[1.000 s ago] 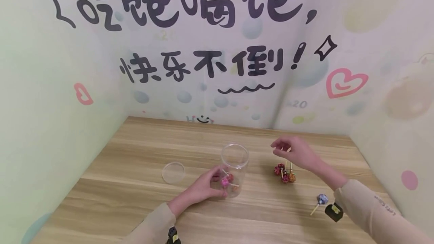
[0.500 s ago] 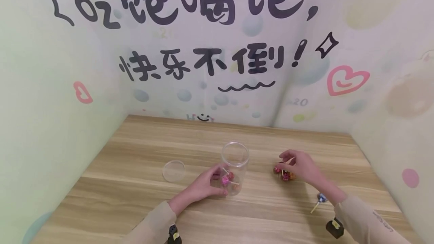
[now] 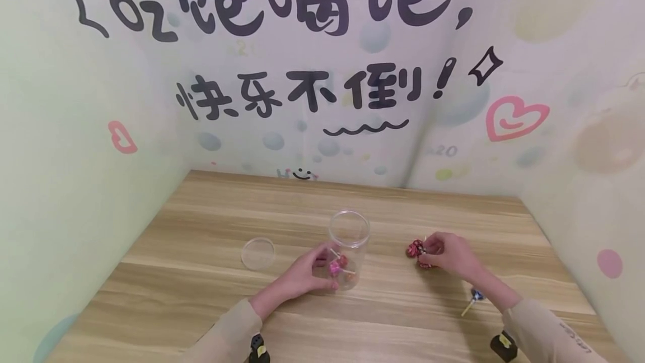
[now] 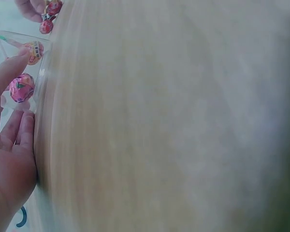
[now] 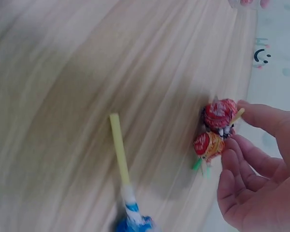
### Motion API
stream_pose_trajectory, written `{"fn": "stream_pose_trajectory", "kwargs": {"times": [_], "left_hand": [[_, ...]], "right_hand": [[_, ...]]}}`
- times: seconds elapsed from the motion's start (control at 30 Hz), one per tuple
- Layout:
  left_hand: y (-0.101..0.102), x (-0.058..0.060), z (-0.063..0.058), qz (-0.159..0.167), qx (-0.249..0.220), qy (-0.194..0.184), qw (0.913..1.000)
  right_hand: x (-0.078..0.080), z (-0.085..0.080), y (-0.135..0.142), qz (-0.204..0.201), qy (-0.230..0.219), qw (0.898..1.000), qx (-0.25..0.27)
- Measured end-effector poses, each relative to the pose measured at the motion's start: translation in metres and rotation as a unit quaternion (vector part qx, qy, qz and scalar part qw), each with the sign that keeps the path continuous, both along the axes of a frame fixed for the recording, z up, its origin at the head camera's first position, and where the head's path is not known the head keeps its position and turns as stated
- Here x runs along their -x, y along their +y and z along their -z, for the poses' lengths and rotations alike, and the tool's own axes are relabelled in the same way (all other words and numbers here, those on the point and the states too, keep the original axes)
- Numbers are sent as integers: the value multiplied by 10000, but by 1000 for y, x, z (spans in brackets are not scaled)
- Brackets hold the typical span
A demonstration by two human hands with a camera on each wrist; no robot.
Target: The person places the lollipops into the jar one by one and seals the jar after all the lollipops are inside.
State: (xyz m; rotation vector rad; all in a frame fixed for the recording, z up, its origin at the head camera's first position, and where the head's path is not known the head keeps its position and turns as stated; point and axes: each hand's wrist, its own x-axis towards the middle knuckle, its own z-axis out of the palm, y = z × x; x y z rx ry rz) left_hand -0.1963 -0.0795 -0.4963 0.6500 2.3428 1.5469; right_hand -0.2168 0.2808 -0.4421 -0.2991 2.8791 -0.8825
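My left hand (image 3: 306,274) holds the lower side of a clear plastic jar (image 3: 359,254) that stands upright on the table. Inside the jar lie several wrapped lollipops, among them a pink one (image 4: 22,88) and an orange-yellow one (image 4: 35,52). My right hand (image 3: 452,254) is at a small pile of red lollipops (image 3: 415,249). In the right wrist view, its thumb and fingers stand apart around a red lollipop (image 5: 219,113) and a red-and-yellow lollipop (image 5: 209,145), touching or very near them. Part of the pile is hidden behind this hand.
A round clear lid (image 3: 258,254) lies on the wooden table (image 3: 201,217) left of the jar. A blue lollipop (image 3: 476,294) with a yellow stick lies under the right forearm. White walls (image 3: 75,195) with printed writing enclose the table's back and sides.
My right hand has come down from above the lollipop pile and shifted slightly right, its fingertips now among the lollipops. The left hand and the jar have stayed in place.
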Motion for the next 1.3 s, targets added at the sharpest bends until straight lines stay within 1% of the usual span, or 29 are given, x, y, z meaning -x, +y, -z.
{"fn": "stream_pose_trajectory", "kwargs": {"times": [0.07,0.17,0.33,0.63,0.87,0.97,1.13,1.23,1.3], "left_hand": [[0,0,1,-13,7,-11,10000],[-1,-1,1,-21,-18,-32,10000],[0,-1,1,-25,-63,-24,10000],[0,0,0,-56,63,48,10000],[0,-1,0,-60,58,76,9999],[0,-1,1,-74,45,69,9999],[-1,0,1,-48,9,26,10000],[-1,0,1,-46,19,30,10000],[-1,0,1,-50,28,46,10000]], "right_hand": [[1,-2,2,-85,-53,9999,31],[4,-6,5,-391,-54,9992,-19],[9,-12,6,-748,-144,9970,-153],[18,-20,5,-1010,-314,9932,-493],[22,-22,3,-1545,-73,9843,-851],[24,-23,0,-1592,-13,9827,-948],[29,-24,-4,-1522,-195,9842,-883],[32,-26,-5,-1624,-149,9831,-829],[35,-28,-6,-1781,-18,9809,-780]]}}
